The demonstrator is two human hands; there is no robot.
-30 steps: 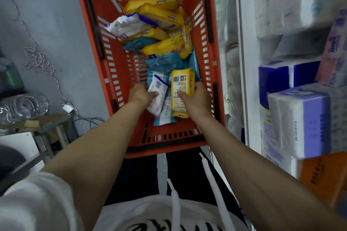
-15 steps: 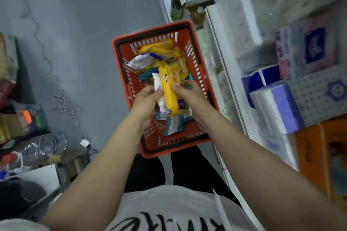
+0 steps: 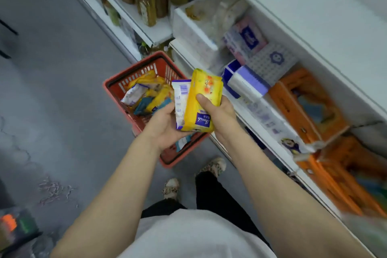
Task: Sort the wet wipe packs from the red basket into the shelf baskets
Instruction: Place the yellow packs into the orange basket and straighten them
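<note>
The red basket [image 3: 117, 84] stands on the grey floor below my hands, with several yellow, white and teal wipe packs [image 3: 146, 94] still in it. My right hand [image 3: 219, 114] grips a yellow wet wipe pack [image 3: 201, 92] held upright above the basket's right side. My left hand [image 3: 165, 123] holds a white and purple wipe pack [image 3: 180, 98] pressed against the yellow one. On the white shelf to the right sit orange shelf baskets [image 3: 307, 109], partly blurred.
The white shelf unit [image 3: 272, 16] runs along the right, holding tissue packs [image 3: 245, 81] and a white bin [image 3: 194, 35]. Bottles [image 3: 150, 8] fill a further shelf at the top. My feet [image 3: 211, 166] stand beside the basket. Clutter lies at the lower left.
Both hands lifted the two packs out of the basket and higher. The view rose and swung toward the shelf, so the basket now looks smaller and further below.
</note>
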